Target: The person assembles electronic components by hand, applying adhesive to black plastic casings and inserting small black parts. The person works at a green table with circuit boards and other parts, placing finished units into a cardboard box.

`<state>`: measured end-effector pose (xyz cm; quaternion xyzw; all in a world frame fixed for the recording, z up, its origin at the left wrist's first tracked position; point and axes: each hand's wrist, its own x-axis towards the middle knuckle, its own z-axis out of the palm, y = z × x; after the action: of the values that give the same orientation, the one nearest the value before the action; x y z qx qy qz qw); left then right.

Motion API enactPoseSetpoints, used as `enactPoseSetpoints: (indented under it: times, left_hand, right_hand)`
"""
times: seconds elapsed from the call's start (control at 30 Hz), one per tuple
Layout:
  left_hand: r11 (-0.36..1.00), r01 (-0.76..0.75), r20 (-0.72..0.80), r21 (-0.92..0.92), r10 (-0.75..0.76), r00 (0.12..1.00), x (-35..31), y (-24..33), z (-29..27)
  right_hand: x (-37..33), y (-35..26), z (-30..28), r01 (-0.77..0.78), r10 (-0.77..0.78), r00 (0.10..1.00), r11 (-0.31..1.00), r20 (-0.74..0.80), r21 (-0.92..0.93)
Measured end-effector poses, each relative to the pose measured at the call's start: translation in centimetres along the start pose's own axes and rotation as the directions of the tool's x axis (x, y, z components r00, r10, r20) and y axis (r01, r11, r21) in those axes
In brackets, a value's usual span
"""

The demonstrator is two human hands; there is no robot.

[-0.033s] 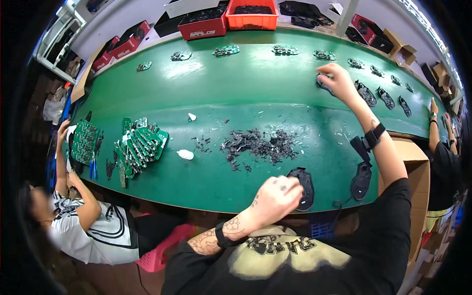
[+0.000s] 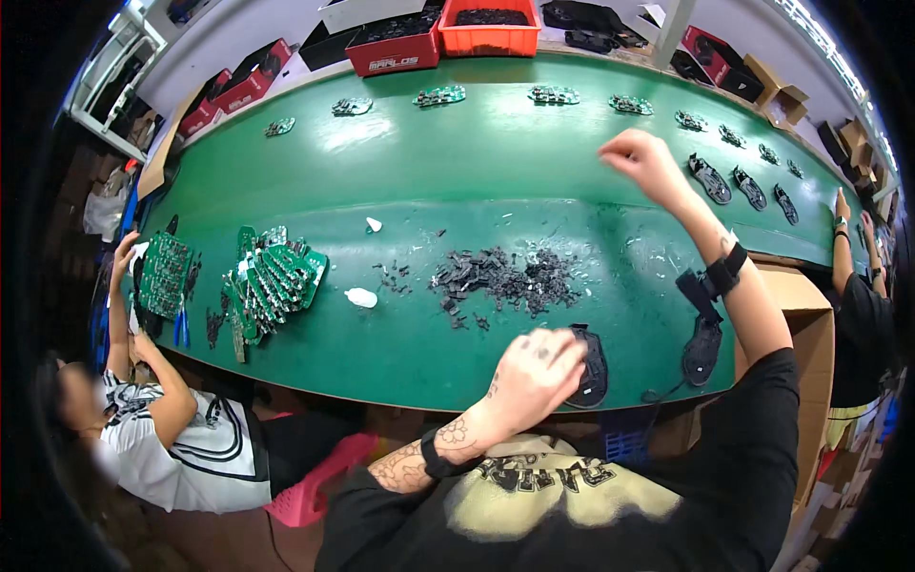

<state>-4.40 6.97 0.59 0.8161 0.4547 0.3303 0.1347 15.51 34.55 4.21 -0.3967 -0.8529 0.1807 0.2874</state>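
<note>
My left hand is closed, its fingertips bent in at the left edge of a black computer mouse base near the front of the green bench. Whatever its fingertips hold, if anything, is hidden. My right hand hangs over the far part of the bench with its fingers curled together. Nothing shows clearly between them. To its right lie black mouse bases in a row. Another mouse base, with a cable, rests below my right forearm. A heap of small black plastic parts lies in the middle.
Green circuit boards are spaced along the far side, with a stack of boards at left. Two small white bottles stand nearby. An orange bin is at the back. A co-worker sits at left; another person's arms reach in at right.
A dark mouse base showed under my right hand before and is out of sight now. That hand has shifted slightly left and nearer. My left hand has moved up slightly.
</note>
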Motion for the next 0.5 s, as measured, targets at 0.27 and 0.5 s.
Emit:
enactPoseSetpoints:
  times: [0.27,0.5]
  left_hand:
    - [0.974,0.186,0.046,0.127,-0.193,0.980,-0.3,-1.7,1.0]
    - [0.738,0.447,0.005,-0.506,-0.515,0.857,-4.3,-3.5,-5.1]
  right_hand:
    - [-4.0,-9.7,9.4,0.000,-0.032,0.957,0.994,0.287,0.110]
    - [-4.3,-10.3,10.4,-0.081,0.018,0.965,0.969,0.262,0.232]
